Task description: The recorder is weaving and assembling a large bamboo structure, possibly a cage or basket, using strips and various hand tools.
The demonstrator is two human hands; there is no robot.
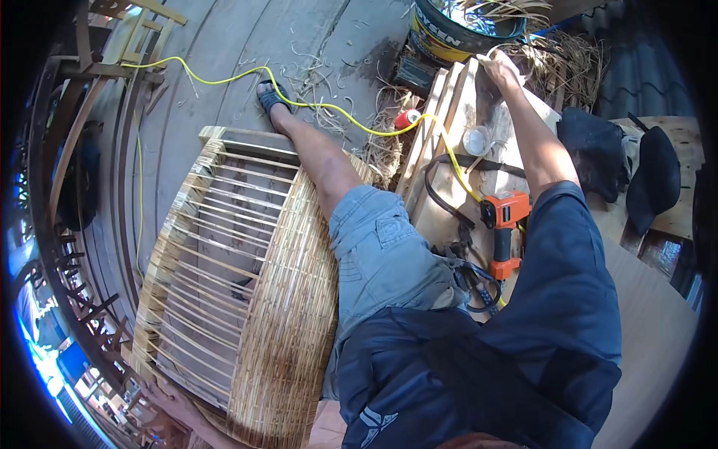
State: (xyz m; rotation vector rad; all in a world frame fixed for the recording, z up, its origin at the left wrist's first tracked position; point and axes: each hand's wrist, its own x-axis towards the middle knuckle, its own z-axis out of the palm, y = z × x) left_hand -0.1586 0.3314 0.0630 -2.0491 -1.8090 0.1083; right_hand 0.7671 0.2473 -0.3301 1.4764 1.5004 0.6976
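Note:
A wooden frame with woven cane (284,314) stands beside my outstretched left leg, one band tightly woven and the other part crossed by spaced strips. My left hand (168,400) grips its lower left corner. At the top right my right hand (502,72) is closed on pale cane strips (490,56) at the end of some wooden boards (415,172). An orange power stapler (507,209) lies by my right arm, with a yellow hose. A small clear container (476,140) and dark straps are on the boards.
A bucket of cane strips (437,45) stands at the top, near loose shavings (561,63) and a red can (406,120). The yellow hose (247,75) crosses the plank floor. Wooden furniture frames (90,90) line the left. Dark bags (591,150) rest on plywood at the right.

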